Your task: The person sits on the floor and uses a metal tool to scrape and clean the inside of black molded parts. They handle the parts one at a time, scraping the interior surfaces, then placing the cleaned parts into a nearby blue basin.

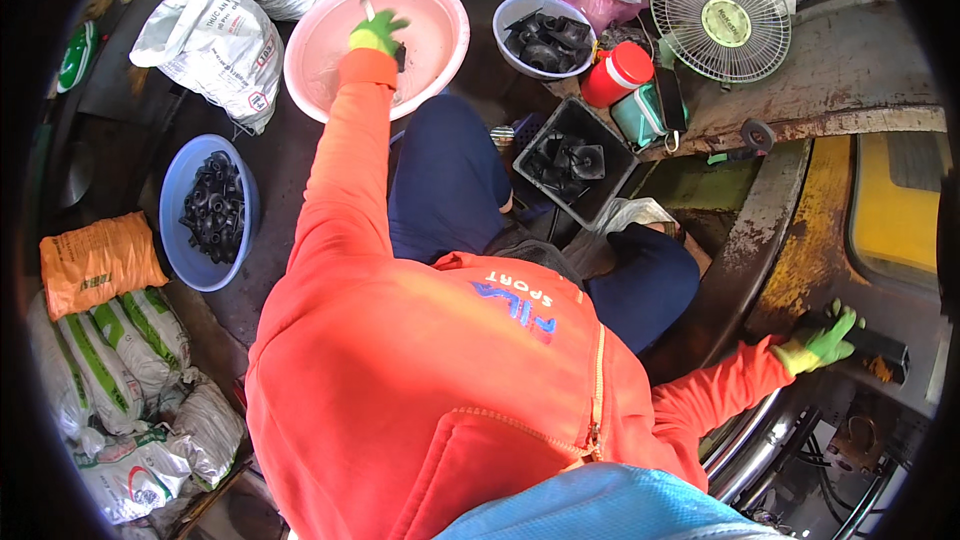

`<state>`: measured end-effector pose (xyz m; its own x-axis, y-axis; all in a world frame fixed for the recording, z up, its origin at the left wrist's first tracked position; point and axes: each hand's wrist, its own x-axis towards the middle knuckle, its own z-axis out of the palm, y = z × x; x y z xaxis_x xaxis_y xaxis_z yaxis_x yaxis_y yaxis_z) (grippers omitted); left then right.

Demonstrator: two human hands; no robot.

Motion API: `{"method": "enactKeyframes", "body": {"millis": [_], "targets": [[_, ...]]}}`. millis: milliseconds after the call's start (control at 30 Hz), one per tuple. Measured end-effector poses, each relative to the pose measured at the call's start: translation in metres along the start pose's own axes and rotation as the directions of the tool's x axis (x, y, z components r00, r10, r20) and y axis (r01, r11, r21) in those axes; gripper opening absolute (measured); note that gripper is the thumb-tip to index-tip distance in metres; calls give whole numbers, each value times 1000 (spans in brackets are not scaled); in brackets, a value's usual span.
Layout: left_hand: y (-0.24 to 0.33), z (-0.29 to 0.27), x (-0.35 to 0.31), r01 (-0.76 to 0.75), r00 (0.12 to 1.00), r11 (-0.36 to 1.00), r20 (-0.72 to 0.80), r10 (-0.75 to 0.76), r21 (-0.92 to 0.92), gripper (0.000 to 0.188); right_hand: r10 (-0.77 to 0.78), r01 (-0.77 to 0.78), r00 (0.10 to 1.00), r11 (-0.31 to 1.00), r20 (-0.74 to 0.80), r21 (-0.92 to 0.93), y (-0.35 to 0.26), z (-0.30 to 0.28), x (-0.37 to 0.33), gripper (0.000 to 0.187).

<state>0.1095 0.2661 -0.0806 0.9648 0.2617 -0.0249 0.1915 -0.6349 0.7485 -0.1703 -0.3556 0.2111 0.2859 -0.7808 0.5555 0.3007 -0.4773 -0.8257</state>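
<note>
Hands, two, are gloved in green and yellow. The left hand [377, 33] is held over one round, smooth pink plastic basin [432, 28], inside its rim; one black piece [401, 57] is seen just beside it. The right hand [822, 345], fingers loosely extended, is placed at one dark metal bar [882, 352] on a rusted machine. Whether anything is gripped by either cannot be told. Black moulded parts [215, 208], uncounted, are held in two round blue basins [205, 275] and one square crate [575, 120].
</note>
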Motion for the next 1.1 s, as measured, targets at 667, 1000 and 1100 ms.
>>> {"method": "enactKeyframes", "body": {"millis": [667,1000,1100], "targets": [[68,260,-175,846,477,268,879,10,-462,24,-936,501,171,-187,309,-845,-67,-98,-20,20],[59,254,-180,848,452,395,871,-194,-352,13,-957,597,241,15,161,-802,-103,-148,-85,17],[52,254,-180,853,437,379,887,-146,-358,14,-877,565,272,-187,396,-804,-105,-150,-85,15]]}}
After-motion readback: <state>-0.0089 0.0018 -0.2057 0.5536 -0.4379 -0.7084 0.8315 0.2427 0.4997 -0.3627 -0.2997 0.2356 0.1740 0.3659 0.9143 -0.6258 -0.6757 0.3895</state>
